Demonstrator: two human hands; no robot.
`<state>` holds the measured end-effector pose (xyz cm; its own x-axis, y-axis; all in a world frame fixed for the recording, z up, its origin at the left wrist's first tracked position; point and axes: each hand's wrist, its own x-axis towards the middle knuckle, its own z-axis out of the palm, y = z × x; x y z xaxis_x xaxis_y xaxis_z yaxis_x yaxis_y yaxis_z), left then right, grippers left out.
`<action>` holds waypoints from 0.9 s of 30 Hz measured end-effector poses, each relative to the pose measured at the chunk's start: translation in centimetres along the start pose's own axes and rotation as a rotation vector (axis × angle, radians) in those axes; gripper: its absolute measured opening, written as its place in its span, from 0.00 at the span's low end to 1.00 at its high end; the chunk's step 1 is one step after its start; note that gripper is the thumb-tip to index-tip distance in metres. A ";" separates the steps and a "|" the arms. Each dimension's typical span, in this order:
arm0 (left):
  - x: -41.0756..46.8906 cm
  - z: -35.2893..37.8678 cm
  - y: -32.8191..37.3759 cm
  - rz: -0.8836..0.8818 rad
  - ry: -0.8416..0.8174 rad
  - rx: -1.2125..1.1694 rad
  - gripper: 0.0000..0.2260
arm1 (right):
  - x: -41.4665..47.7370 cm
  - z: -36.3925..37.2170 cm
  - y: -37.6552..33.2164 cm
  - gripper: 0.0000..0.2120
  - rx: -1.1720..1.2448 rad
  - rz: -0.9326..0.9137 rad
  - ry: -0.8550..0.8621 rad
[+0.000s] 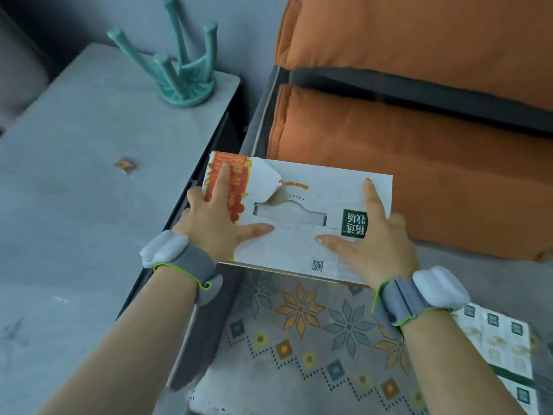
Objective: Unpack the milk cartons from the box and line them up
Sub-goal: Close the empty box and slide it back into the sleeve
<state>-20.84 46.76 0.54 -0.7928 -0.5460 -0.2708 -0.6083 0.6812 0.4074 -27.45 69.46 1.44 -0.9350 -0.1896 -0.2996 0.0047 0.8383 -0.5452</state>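
Observation:
A white cardboard milk box [311,190] with a red-orange print, a green label and a handle slot is held above the patterned floor, between the grey table and the sofa. Its top is closed, with one torn flap curling up at the left. My left hand [215,217] presses on the box's left end, fingers spread over the red print. My right hand [374,235] lies flat on the right end, next to the green label. Milk cartons [496,339], white with green squares, lie packed side by side at the lower right.
A grey table [89,205] fills the left side, with an upturned teal stool [185,76] at its far end and a small orange wrapper [125,165]. An orange sofa [419,145] stands at the right. A patterned mat [299,339] covers the floor below the box.

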 end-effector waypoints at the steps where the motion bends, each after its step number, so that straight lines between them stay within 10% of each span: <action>1: 1.0 -2.4 -2.0 -0.007 0.026 -0.016 0.53 | 0.0 1.1 -3.0 0.52 0.003 -0.030 0.022; 27: 13.9 -16.1 -42.9 -0.219 -0.042 0.028 0.52 | -0.8 34.4 -32.7 0.45 0.002 -0.132 -0.250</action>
<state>-5.14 2.12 -6.70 -0.6425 -0.6618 -0.3863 -0.7662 0.5623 0.3110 -14.64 24.60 -7.41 -0.8112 -0.4175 -0.4094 -0.1107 0.7971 -0.5936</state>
